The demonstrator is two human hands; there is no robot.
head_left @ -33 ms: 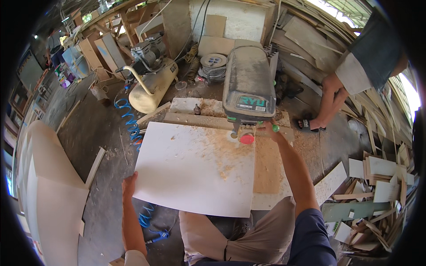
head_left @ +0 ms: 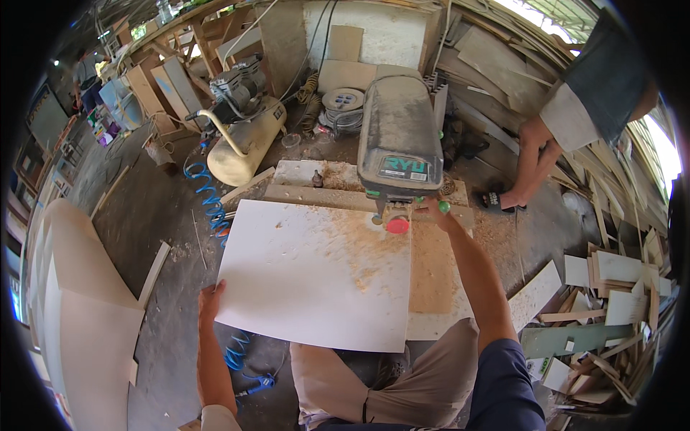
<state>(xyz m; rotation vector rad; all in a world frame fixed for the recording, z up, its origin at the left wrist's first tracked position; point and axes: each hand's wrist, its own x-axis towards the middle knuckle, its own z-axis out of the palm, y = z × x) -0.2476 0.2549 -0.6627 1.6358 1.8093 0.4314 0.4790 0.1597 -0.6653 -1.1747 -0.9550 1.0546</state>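
Note:
A white panel [head_left: 309, 287] lies nearly flat in front of me, above my knees, with wood shavings scattered over its far right part. My left hand [head_left: 210, 298] is closed on the panel's left edge. Over the panel's far right corner stands a dusty drill press [head_left: 401, 133] with a dark housing. A red round part [head_left: 397, 225] sits low on the machine, just above the panel. My right hand [head_left: 434, 210] is closed around the drill press's feed handle, beside its green knob [head_left: 443, 207]. The drill bit itself is hidden from me.
A cream air compressor [head_left: 248, 147] stands at the far left, its blue coiled hose [head_left: 208, 194] running down to a blue air gun [head_left: 257, 383]. Another person's leg [head_left: 535, 161] is at the far right. Wood offcuts [head_left: 611, 309] pile up on the right; a curved pale piece [head_left: 86, 302] stands left.

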